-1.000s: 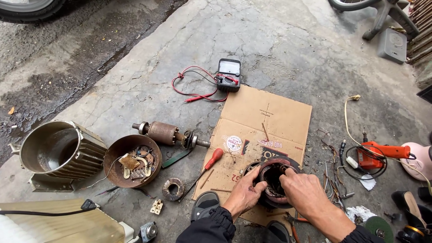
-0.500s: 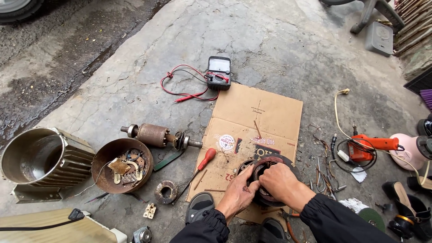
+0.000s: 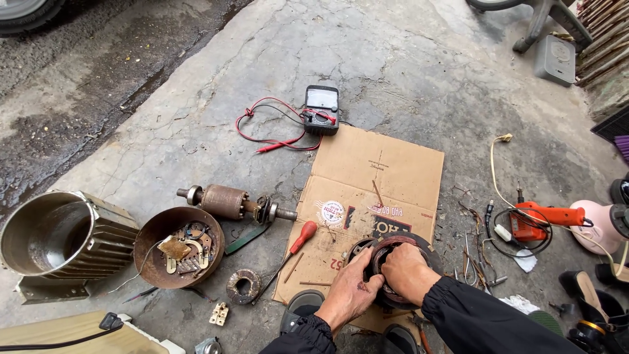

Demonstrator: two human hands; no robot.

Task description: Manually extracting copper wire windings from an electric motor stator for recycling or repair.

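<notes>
A round motor stator [image 3: 419, 244] with copper windings lies on a flattened cardboard sheet [image 3: 380, 164] on the concrete. My left hand [image 3: 350, 292] grips its near left rim. My right hand [image 3: 405, 269] rests on top of it, fingers curled down into the bore. Both forearms wear dark sleeves. A red-handled screwdriver [image 3: 298, 241] lies just left of the stator at the cardboard's edge.
A rusty rotor [image 3: 229, 202], a round end cover [image 3: 178, 248] holding small parts, a finned motor housing [image 3: 59, 242] and a small ring [image 3: 244, 285] lie to the left. A multimeter [image 3: 321, 108] with red leads sits beyond the cardboard. An orange soldering gun [image 3: 544, 219] lies to the right.
My right hand has shifted from the stator's right side onto its top, fingers into the bore. My left hand stays at the near rim. The camera has drifted slightly.
</notes>
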